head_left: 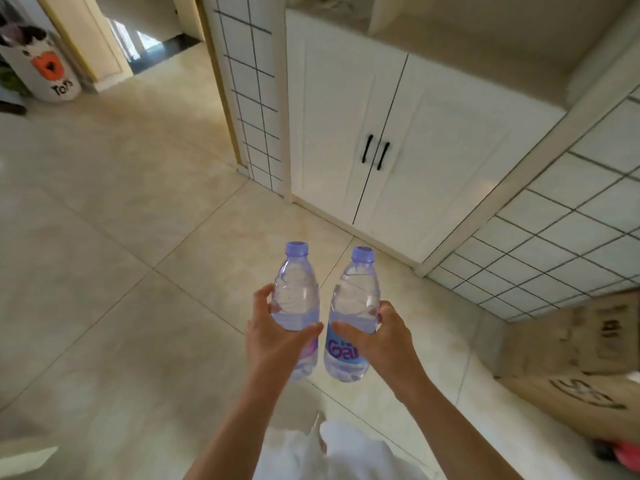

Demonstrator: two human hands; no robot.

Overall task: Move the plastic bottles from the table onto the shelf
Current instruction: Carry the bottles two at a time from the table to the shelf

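- Nearest to me I see a white garment (349, 452) at the bottom edge, with both bare forearms reaching forward above it.
- My left hand (273, 337) grips the left bottle (296, 299) around its middle, thumb across the front and fingers curled round the far side.
- My right hand (377, 337) grips the right bottle (353, 306) the same way, thumb lying just above its blue label.
- Both bottles are clear plastic with pale purple caps, held nearly upright in the air above the floor (121, 271), just beside each other; I cannot tell whether they touch.
- To the right, cardboard boxes (568, 348) sit on the floor against a white tiled wall (554, 237) with dark grout.
- Ahead stands a white cabinet (398, 133) with two closed doors and two black handles side by side.
- Left of it is a narrow tiled column (252, 98).
- Far left, a white round container (52, 71) with an orange print stands near a doorway (149, 39).
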